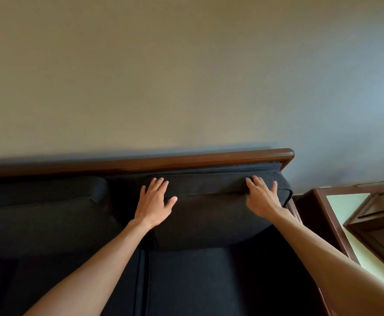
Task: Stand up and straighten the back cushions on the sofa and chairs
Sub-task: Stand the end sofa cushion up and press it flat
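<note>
A black back cushion stands upright at the right end of a dark sofa, against the sofa's brown wooden back rail. My left hand lies flat on the cushion's upper left edge, fingers spread. My right hand lies flat on its upper right edge, fingers reaching over the top. Neither hand grips the fabric. A second black back cushion leans against the rail further left. The black seat cushion fills the view below my arms.
A plain beige wall rises behind the sofa. To the right stands a dark wooden side table close to the sofa's arm, with another wooden frame beyond it over a pale floor.
</note>
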A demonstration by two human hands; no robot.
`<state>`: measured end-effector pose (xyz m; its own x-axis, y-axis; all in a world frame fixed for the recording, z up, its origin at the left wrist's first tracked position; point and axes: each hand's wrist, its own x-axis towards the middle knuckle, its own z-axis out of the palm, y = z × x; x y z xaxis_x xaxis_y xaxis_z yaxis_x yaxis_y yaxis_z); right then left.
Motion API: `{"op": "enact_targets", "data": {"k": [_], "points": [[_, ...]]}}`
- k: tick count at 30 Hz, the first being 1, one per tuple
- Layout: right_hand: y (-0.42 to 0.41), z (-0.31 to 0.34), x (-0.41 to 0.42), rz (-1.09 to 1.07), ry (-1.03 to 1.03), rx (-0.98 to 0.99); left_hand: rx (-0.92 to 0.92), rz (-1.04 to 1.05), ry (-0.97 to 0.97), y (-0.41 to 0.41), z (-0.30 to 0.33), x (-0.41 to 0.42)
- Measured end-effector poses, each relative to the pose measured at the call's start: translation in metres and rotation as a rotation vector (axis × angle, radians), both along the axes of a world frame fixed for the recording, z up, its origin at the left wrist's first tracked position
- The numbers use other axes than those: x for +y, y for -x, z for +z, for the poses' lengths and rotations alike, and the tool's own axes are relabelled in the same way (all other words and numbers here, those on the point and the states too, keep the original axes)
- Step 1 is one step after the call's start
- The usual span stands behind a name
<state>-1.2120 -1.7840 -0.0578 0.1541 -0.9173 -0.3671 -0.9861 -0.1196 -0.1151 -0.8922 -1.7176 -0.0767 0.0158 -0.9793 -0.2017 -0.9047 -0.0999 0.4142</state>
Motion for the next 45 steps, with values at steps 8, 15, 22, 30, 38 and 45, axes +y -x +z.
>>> {"op": "enact_targets", "data": {"k": [8,15,22,30,38,45], "points": [[-0.212,0.030,0.060,0.218,0.017,-0.405,0.100,0.022,0.223,-0.124,0.027,0.047],[-0.399,0.032,0.096,0.345,0.047,-0.469,-0.129,0.043,0.102,-0.314,0.032,0.089],[-0.514,0.010,0.108,0.419,0.039,-0.195,-0.220,0.033,-0.004,-0.440,0.026,0.110],[-0.537,0.002,0.079,0.433,0.013,0.057,-0.443,0.022,-0.161,-0.495,0.025,0.094],[-0.511,0.004,0.080,0.458,0.055,0.047,-0.423,0.014,-0.112,-0.477,0.022,0.089],[-0.477,0.009,0.072,0.429,0.040,0.059,-0.381,-0.019,-0.108,-0.444,0.024,0.078]]}}
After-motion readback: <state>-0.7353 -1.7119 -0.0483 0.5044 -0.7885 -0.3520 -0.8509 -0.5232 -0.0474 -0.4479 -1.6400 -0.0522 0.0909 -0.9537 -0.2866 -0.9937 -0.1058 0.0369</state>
